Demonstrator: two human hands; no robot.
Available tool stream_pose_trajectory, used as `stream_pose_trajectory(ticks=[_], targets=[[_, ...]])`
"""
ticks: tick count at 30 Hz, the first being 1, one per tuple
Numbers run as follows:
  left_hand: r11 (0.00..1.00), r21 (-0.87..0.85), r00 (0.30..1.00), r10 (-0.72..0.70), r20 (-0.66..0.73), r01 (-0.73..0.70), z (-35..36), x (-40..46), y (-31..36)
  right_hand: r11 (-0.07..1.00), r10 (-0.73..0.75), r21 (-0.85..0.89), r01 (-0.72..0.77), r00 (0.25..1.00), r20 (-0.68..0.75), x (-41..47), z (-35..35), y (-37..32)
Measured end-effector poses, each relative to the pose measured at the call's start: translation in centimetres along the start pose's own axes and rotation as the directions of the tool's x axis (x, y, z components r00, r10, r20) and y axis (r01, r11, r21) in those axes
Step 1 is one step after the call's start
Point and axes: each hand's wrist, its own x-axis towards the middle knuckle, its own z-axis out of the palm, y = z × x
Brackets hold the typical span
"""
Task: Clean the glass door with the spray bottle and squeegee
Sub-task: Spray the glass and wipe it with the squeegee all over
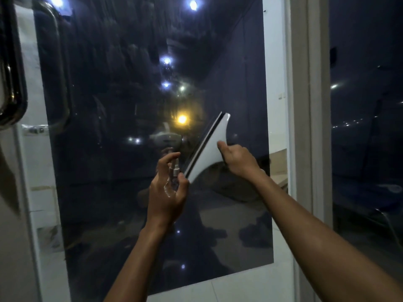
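Squeegee on the tinted glass door, spray bottle held ready

The right hand (237, 159) grips the white, fan-shaped squeegee (210, 147), its dark rubber blade tilted and seemingly laid against the dark, glossy glass door (130, 105) near mid-pane. The left hand (169, 190) curls round a small clear plastic spray bottle (174, 175), held just beside the blade's lower end with its nozzle up. Faint streaks and specks show higher on the pane, so wiping looks partly done, with the upper and lower areas probably left. A curved dark metal door handle (13, 88) sits at far left.
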Motion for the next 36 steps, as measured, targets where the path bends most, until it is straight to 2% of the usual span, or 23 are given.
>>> stream_pose_trajectory(ticks=[2,4,7,9,13,16,18,20,21,24,26,27,29,30,32,36], targets=[[1.0,-0.023,1.0,0.005,-0.003,-0.005,0.1,0.3,0.1,0.986,0.079,0.144,-0.08,0.997,0.009,1.3,0.7,-1.8],[1.0,-0.026,1.0,0.014,-0.015,-0.014,0.1,0.4,0.0,0.941,0.221,0.263,-0.212,0.975,-0.005,1.5,2.3,-2.5],[0.999,-0.032,1.0,0.01,-0.024,-0.01,0.5,0.2,-0.3,0.822,0.424,0.436,-0.366,0.904,-0.042,-0.8,6.1,-2.0],[0.999,-0.037,0.999,0.004,-0.032,-0.005,0.8,-0.2,-0.7,0.737,0.513,0.521,-0.431,0.858,-0.017,-3.7,9.1,-1.2],[0.999,-0.032,1.0,-0.011,-0.023,0.01,1.1,-1.6,-1.2,0.616,0.649,0.561,-0.553,0.76,0.036,-11.4,14.8,1.4],[0.999,-0.02,0.999,-0.031,-0.015,0.031,0.7,-2.9,-1.6,0.555,0.729,0.491,-0.672,0.677,0.103,-16.3,17.4,3.6],[0.999,-0.004,0.998,-0.052,-0.02,0.052,0.2,-4.3,-2.0,0.539,0.75,0.449,-0.712,0.649,0.128,-18.3,18.1,4.3],[0.998,0.008,0.997,-0.069,-0.019,0.069,-0.2,-5.6,-2.2,0.571,0.735,0.441,-0.692,0.671,0.102,-19.0,17.9,4.3],[0.997,0.007,0.997,-0.077,-0.013,0.077,-0.3,-6.1,-2.3,0.608,0.706,0.451,-0.653,0.705,0.069,-18.8,17.5,4.1],[0.996,0.007,0.996,-0.094,0.006,0.094,-0.4,-7.0,-2.4,0.799,0.495,0.4,-0.449,0.869,-0.014,-17.1,15.8,2.6],[0.994,0.013,0.994,-0.108,0.009,0.108,-0.4,-7.2,-2.7,0.934,0.278,0.226,-0.275,0.96,0.021,-15.2,14.8,1.0],[0.993,0.018,0.993,-0.113,0.013,0.113,-0.4,-7.3,-2.9,0.979,0.17,0.101,-0.175,0.984,0.06,-14.1,14.6,0.3],[0.991,0.034,0.992,-0.128,0.019,0.128,-0.4,-7.7,-3.4,0.992,-0.001,-0.123,0.016,0.992,0.129,-12.3,14.6,-0.7],[0.991,0.04,0.992,-0.128,0.022,0.127,-0.5,-7.8,-3.4,0.977,-0.039,-0.201,0.07,0.988,0.152,-11.7,14.5,-1.0],[0.989,0.05,0.989,-0.144,0.022,0.142,-0.3,-8.1,-3.8,0.966,-0.032,-0.247,0.077,0.983,0.179,-11.1,14.9,-0.1],[0.985,0.063,0.987,-0.162,0.004,0.162,0.4,-9.2,-4.3,0.961,0.134,-0.263,-0.088,0.978,0.162,-12.1,14.5,4.4]])
